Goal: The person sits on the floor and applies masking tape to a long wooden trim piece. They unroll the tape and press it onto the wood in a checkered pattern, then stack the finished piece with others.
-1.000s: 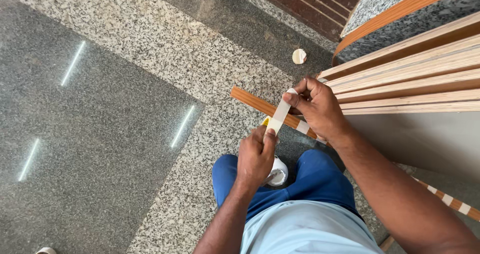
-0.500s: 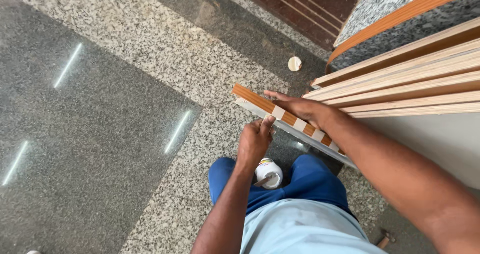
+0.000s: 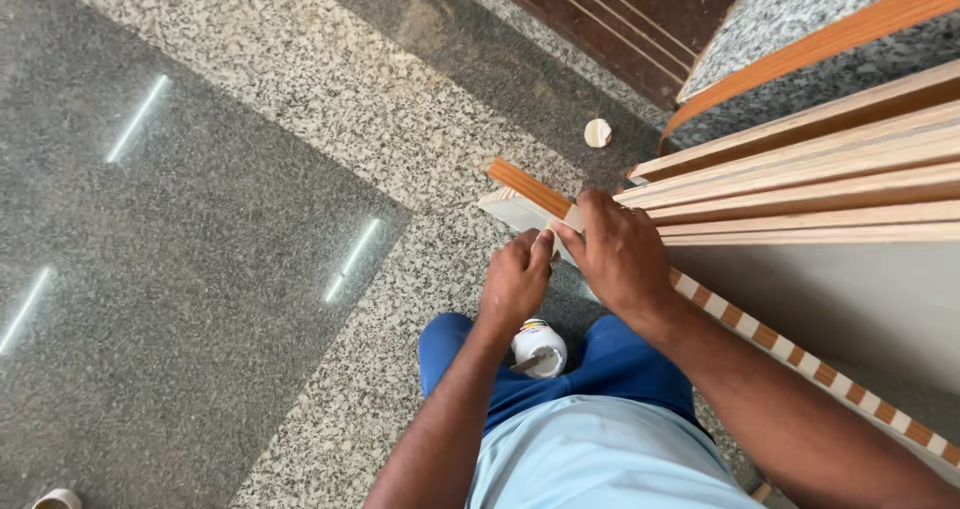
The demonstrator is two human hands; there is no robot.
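Both hands press on the long wooden strip (image 3: pixel 520 201), the left hand (image 3: pixel 516 281) curled shut, the right hand (image 3: pixel 620 254) with fingers bent over its edge.

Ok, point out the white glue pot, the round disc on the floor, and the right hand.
White glue pot (image 3: pixel 540 347), head view, on its rim.
Round disc (image 3: pixel 597 133), head view, on its middle.
Right hand (image 3: pixel 620 254), head view, on its back.

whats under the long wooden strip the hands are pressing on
Under the wooden strip lies speckled granite floor, showing beside its free end. Its far end is covered by the right hand and arm; the left hand covers the near edge.
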